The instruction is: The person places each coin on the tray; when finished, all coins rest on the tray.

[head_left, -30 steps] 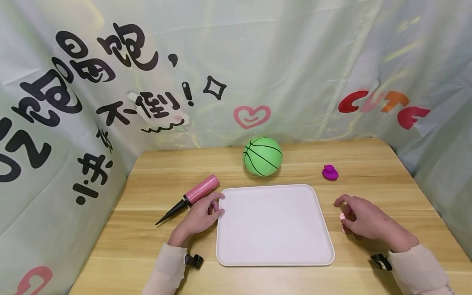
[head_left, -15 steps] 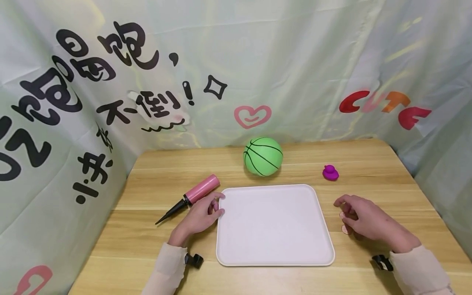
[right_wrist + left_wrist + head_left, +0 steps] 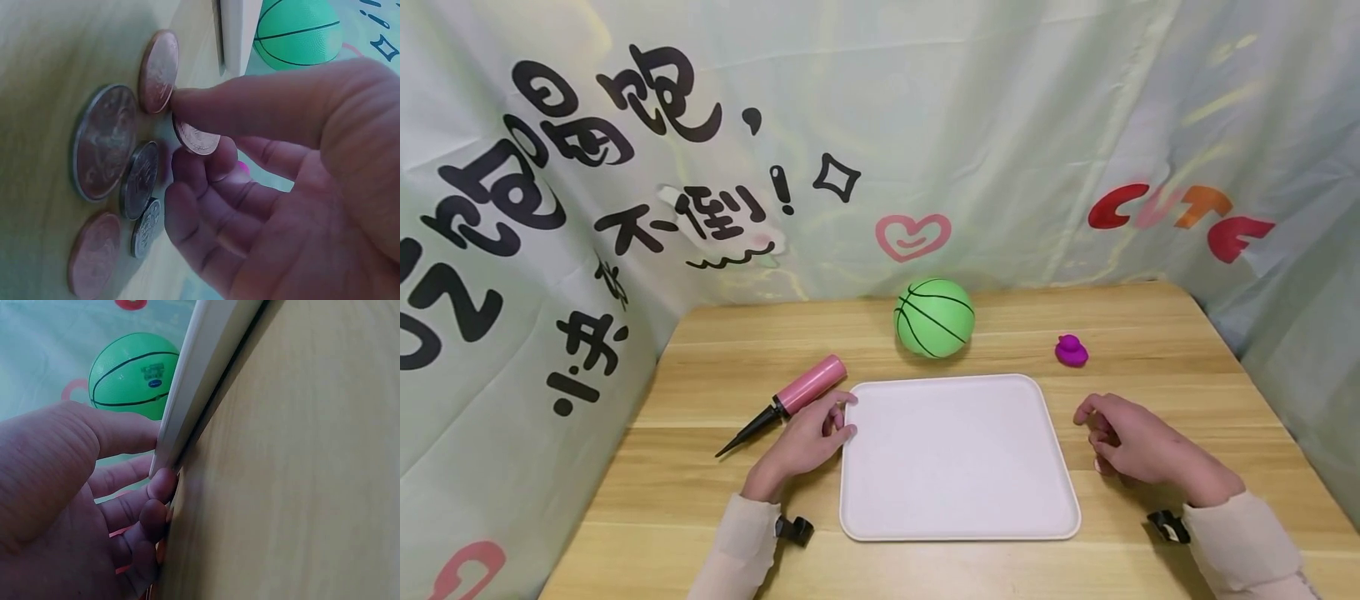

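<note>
My left hand (image 3: 805, 437) holds the left rim of a white rectangular tray (image 3: 958, 458), which lies flat on the table. In the left wrist view, the thumb reaches over the tray wall (image 3: 206, 381) while bent fingers meet its outer side. To the right of the tray, my right hand (image 3: 1138, 437) pinches a coin (image 3: 200, 139) between thumb and fingers, just off the tabletop. Several other coins lie beside it: a copper one (image 3: 159, 72), a large one (image 3: 106, 144), a dark one (image 3: 140, 181), a small silvery one (image 3: 147, 228) and another coppery one (image 3: 94, 256).
A pink and black hand pump (image 3: 808, 387) lies left of the tray, close to my left hand. Behind the tray sits a green ball (image 3: 934, 319) with basketball lines. A small purple duck-like toy (image 3: 1071, 351) stands at the back right. A printed curtain (image 3: 1000, 125) surrounds the table.
My right hand has shifted slightly to the left, and its fingers now cover more of the coins. The left hand, tray, pump, ball and purple toy stay where they were.
</note>
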Action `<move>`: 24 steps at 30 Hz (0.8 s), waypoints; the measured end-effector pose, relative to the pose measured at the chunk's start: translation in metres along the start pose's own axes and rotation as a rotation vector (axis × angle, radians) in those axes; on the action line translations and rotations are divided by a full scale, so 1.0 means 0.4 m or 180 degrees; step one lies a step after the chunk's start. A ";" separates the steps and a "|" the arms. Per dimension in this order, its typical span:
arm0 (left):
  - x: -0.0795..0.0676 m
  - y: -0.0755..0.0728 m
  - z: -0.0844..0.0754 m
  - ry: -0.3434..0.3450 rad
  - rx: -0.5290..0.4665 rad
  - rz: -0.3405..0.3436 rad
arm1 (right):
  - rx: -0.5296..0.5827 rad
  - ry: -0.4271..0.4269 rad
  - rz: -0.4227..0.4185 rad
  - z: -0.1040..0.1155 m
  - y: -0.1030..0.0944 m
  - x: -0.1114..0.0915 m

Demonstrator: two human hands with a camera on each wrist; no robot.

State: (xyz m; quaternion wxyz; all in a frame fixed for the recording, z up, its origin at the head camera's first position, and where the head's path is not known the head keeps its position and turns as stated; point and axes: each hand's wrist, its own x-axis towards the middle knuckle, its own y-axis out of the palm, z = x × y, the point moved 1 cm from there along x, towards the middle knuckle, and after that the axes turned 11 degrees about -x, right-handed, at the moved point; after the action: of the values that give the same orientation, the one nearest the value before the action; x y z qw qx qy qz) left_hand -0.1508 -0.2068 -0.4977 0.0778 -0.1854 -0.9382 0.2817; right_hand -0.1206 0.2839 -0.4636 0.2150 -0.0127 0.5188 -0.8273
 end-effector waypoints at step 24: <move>0.004 0.001 -0.001 -0.0080 0.0096 0.0017 | 0.0355 -0.0487 -0.1091 0.131 0.010 0.049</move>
State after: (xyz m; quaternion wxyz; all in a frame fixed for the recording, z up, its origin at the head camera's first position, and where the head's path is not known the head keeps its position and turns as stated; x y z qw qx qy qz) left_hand -0.1519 -0.2057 -0.4978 0.0681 -0.1832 -0.9342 0.2984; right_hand -0.1241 0.2306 -0.4469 0.1100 -0.1518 0.4446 -0.8759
